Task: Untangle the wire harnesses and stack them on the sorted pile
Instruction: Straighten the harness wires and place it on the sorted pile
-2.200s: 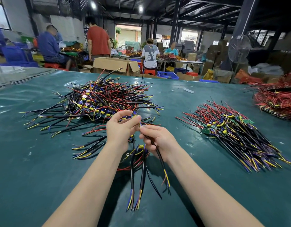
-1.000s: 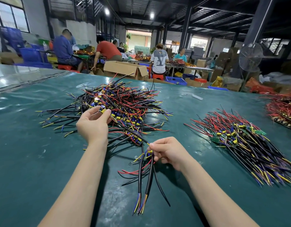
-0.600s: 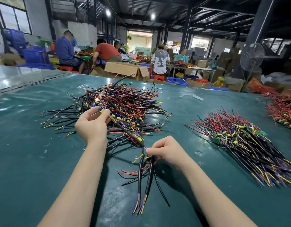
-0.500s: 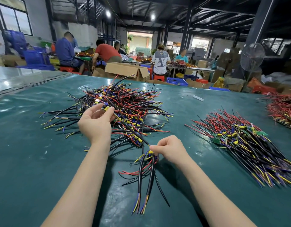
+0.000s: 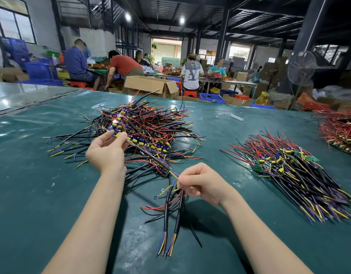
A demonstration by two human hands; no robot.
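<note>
Green tabletop (image 5: 42, 194) carries three wire heaps: the tangled pile (image 5: 150, 125) at centre, the sorted pile (image 5: 289, 171) to its right, a red heap (image 5: 338, 131) far right. One wire harness (image 5: 150, 157) stretches between the hands, the left hand (image 5: 106, 153) pinching it at the tangled pile's near edge, the right hand (image 5: 202, 183) pinching it nearer, two black cables (image 5: 166, 220) hanging below. Behind stands one open cardboard box (image 5: 150, 85), contents unseen.
</note>
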